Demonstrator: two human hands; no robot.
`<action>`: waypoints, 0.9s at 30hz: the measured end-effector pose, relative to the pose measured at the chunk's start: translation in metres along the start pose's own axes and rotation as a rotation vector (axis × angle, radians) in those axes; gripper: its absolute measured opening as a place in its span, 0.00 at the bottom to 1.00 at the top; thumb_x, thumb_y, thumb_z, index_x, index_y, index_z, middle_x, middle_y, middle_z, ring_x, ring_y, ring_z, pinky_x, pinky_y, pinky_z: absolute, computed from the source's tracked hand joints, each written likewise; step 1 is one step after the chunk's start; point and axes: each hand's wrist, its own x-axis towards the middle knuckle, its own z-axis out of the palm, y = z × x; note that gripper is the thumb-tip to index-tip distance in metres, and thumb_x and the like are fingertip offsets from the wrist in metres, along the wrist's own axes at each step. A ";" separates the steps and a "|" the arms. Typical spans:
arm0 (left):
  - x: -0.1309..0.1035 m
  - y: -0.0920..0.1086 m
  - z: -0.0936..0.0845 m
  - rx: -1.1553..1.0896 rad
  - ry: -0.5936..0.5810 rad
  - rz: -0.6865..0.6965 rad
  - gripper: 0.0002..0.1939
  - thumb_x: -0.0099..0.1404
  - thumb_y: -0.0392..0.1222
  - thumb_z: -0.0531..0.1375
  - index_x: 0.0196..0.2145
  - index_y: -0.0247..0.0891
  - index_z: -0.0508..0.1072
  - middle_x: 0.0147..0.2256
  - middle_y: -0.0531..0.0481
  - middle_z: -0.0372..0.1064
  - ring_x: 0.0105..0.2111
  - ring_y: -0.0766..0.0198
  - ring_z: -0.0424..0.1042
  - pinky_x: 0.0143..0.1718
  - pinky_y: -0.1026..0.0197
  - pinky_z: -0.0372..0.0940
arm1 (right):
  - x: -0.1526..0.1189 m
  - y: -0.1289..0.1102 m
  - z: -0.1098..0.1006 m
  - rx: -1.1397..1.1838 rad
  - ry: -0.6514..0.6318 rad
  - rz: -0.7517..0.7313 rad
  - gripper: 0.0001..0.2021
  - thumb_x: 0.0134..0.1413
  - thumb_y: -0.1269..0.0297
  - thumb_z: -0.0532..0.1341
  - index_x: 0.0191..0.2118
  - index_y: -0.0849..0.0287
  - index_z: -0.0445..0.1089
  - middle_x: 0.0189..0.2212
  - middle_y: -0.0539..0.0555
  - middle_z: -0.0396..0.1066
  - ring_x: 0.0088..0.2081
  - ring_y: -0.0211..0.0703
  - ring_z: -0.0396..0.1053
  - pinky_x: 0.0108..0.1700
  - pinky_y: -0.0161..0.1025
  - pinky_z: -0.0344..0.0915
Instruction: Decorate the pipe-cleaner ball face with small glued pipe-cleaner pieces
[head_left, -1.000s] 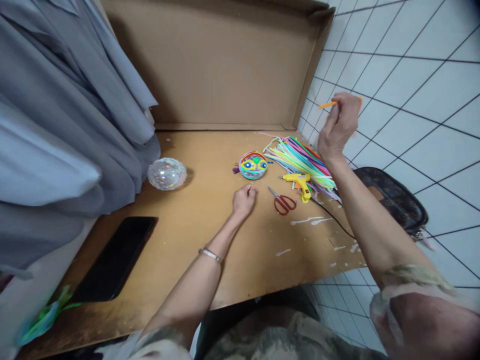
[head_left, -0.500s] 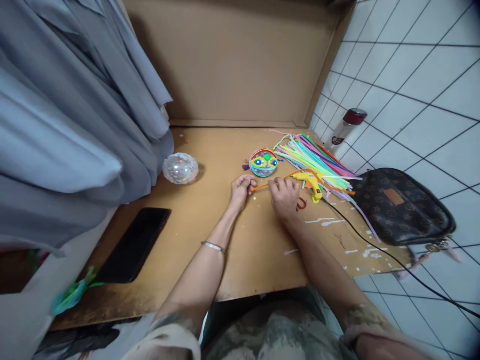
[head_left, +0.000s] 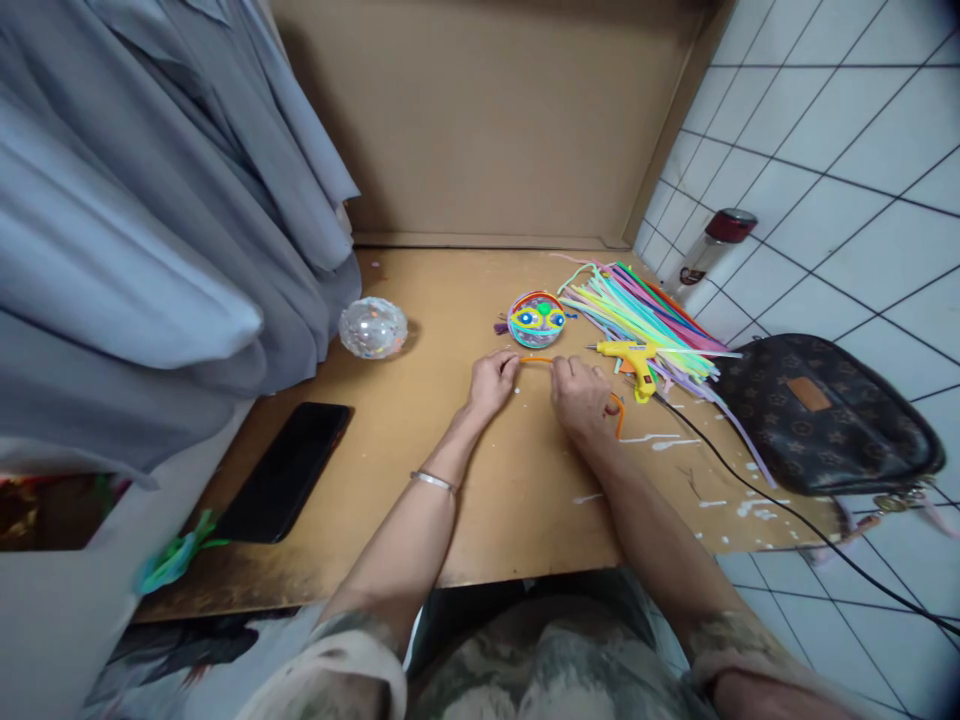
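Between my two hands runs an orange pipe cleaner (head_left: 535,359). One end is pinched in the closed fingers of my left hand (head_left: 493,385). My right hand (head_left: 580,395) is closed on it farther along, and its loose tail bends down beyond that hand. Just behind my hands sits a round ornament (head_left: 536,320) with a face of coloured pipe cleaners, blue eyes and a green nose. A yellow glue gun (head_left: 630,365) lies to the right of my right hand. Partly hidden by that hand is a small dark red curl on the table.
A bundle of coloured pipe cleaners (head_left: 645,315) lies at the back right, beside a dark patterned bag (head_left: 832,420). The glue gun's cord (head_left: 750,478) trails off right. At left are a clear ball (head_left: 373,328) and a black phone (head_left: 289,470). A bottle (head_left: 709,255) stands by the tiles.
The orange pipe cleaner's tail has swung off the glue gun and bundle and now hangs bent close by my right hand. The whole view has shifted slightly.
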 end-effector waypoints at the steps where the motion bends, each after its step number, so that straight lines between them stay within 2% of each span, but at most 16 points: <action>1: 0.000 0.001 0.000 0.042 -0.013 0.014 0.12 0.70 0.39 0.59 0.38 0.36 0.83 0.40 0.42 0.83 0.41 0.57 0.79 0.49 0.56 0.71 | 0.000 0.000 0.001 0.003 -0.004 0.021 0.16 0.72 0.67 0.52 0.38 0.61 0.76 0.30 0.57 0.73 0.31 0.45 0.60 0.37 0.43 0.44; 5: -0.001 0.002 0.002 0.136 -0.057 0.032 0.13 0.71 0.39 0.57 0.40 0.36 0.84 0.40 0.42 0.82 0.42 0.56 0.79 0.50 0.56 0.71 | -0.001 0.000 0.003 0.037 -0.011 0.059 0.17 0.73 0.65 0.50 0.38 0.60 0.74 0.30 0.57 0.73 0.31 0.44 0.62 0.36 0.42 0.46; 12: -0.002 0.004 0.004 0.173 -0.090 0.062 0.13 0.71 0.37 0.57 0.41 0.37 0.83 0.40 0.41 0.82 0.41 0.56 0.79 0.51 0.56 0.71 | 0.000 0.000 0.002 0.105 -0.018 0.106 0.16 0.73 0.66 0.50 0.39 0.60 0.74 0.33 0.58 0.75 0.32 0.44 0.64 0.38 0.41 0.49; 20: -0.003 0.009 0.005 0.068 0.037 0.056 0.09 0.68 0.37 0.60 0.36 0.40 0.82 0.36 0.43 0.80 0.38 0.57 0.76 0.47 0.57 0.69 | 0.001 0.000 0.004 0.207 -0.001 0.177 0.15 0.71 0.69 0.50 0.48 0.62 0.74 0.36 0.60 0.77 0.35 0.46 0.69 0.38 0.40 0.54; 27: -0.004 0.012 0.005 0.147 0.069 0.047 0.09 0.68 0.40 0.60 0.32 0.38 0.79 0.32 0.44 0.76 0.32 0.60 0.72 0.40 0.59 0.65 | 0.002 0.003 0.011 0.259 0.026 0.262 0.12 0.70 0.66 0.52 0.41 0.60 0.72 0.35 0.59 0.77 0.33 0.45 0.70 0.35 0.38 0.53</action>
